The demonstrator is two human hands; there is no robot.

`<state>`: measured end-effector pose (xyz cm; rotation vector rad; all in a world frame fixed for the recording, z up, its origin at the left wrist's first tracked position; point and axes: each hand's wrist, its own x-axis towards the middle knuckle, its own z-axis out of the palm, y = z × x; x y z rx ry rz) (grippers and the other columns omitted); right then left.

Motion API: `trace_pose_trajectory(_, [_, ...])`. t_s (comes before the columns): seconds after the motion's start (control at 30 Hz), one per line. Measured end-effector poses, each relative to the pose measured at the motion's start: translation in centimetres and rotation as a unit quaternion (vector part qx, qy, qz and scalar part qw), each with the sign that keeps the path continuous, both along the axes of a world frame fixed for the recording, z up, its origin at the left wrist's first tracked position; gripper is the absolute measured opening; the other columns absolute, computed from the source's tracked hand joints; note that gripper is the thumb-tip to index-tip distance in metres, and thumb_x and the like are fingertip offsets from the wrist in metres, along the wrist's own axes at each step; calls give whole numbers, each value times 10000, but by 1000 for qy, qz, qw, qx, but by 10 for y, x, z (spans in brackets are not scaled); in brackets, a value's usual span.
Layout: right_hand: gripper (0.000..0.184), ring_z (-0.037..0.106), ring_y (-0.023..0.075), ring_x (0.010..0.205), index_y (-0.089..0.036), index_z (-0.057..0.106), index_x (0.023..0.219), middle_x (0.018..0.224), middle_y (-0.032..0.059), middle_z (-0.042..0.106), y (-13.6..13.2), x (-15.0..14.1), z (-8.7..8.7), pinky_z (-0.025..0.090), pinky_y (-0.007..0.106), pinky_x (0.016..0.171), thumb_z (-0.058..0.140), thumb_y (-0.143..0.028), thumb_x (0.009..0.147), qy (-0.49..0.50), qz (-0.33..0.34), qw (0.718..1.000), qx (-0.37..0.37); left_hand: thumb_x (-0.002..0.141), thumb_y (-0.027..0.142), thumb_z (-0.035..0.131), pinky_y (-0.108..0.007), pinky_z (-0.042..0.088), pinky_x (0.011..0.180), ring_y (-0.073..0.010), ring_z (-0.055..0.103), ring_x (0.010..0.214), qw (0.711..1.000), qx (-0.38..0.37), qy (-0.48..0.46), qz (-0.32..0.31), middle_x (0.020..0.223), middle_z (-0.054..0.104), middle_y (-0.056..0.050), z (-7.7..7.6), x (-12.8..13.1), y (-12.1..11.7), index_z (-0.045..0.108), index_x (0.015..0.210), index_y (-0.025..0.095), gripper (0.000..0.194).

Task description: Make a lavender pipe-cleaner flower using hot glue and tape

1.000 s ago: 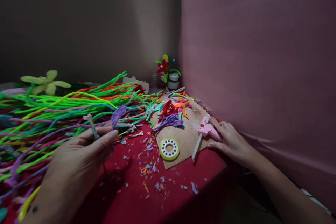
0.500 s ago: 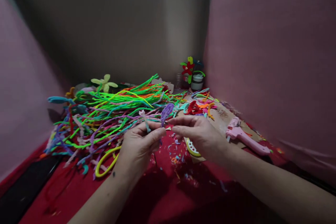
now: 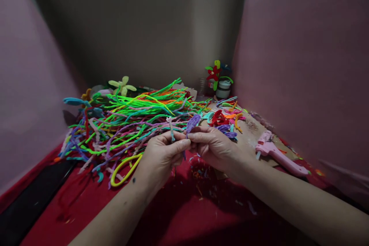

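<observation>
My left hand (image 3: 163, 152) is closed in a pinch. A short pale-green pipe-cleaner stem (image 3: 172, 130) with a whitish-pink tip stands up from its fingers. Between the fingertips of both hands rises a purple pipe-cleaner petal (image 3: 193, 123), its lower end hidden by the fingers. My right hand (image 3: 215, 146) is also closed, thumb and fingers meeting at the petal's base, and its fingertips touch those of the left. Several more purple petals (image 3: 227, 131) lie just behind my right hand.
A heap of coloured pipe cleaners (image 3: 138, 109) spreads at the back left, a yellow loop (image 3: 117, 178) before it. A pink glue gun (image 3: 281, 156) lies on cardboard (image 3: 250, 132) at right. Finished flowers (image 3: 213, 73) stand near a lidded cup (image 3: 223, 89). Scraps litter the red cloth (image 3: 184, 207).
My right hand's fingers have closed in on the base of the purple petal, meeting the left fingertips. The view has turned a little left, so the surroundings appear further right.
</observation>
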<state>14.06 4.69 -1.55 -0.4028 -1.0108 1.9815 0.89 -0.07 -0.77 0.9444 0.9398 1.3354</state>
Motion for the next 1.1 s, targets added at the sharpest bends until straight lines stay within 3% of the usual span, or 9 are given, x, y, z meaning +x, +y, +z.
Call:
trace_pose_trajectory(0.3, [156, 415, 31, 428, -141, 586, 558, 481, -59, 516, 1, -1, -6, 300, 181, 462, 734, -106, 592, 19, -13, 999, -25, 698, 248, 708, -159, 181, 374, -8, 238, 364, 1000, -4, 25, -9, 467, 357, 102, -2, -1, 1, 554, 830, 173, 216])
trace_pose_trajectory(0.43, [140, 370, 25, 401, -147, 600, 592, 465, -75, 488, 5, 1, -9, 284, 185, 455, 735, -111, 603, 24, -22, 999, -35, 790, 339, 594, -184, 273, 428, -39, 325, 430, 999, 20, 37, 23, 550, 466, 54, 3, 2, -2, 560, 868, 174, 186])
trace_pose_trajectory(0.6, [146, 437, 48, 457, -140, 588, 590, 518, -45, 528, 8, 3, -12, 266, 201, 458, 730, -148, 624, 1, -56, 998, -16, 854, 295, 464, -210, 332, 516, -81, 417, 505, 988, 53, 128, 60, 540, 520, 23, 1, 0, -2, 537, 788, 174, 156])
trace_pose_trajectory(0.83, [121, 421, 58, 475, -142, 600, 634, 552, -37, 531, 3, 3, -8, 274, 221, 478, 714, -183, 635, -30, -88, 995, 20, 840, 291, 528, -209, 330, 510, -77, 422, 526, 967, 94, 214, 99, 607, 511, 39, -5, -5, 0, 568, 842, 182, 115])
trace_pose_trajectory(1.1, [184, 430, 54, 450, -146, 607, 661, 513, -50, 528, -3, 1, 1, 283, 204, 458, 755, -184, 559, -30, -112, 993, -19, 820, 260, 559, -208, 367, 553, -84, 439, 567, 946, 113, 285, 103, 631, 486, 40, 2, 0, -3, 550, 727, 173, 128])
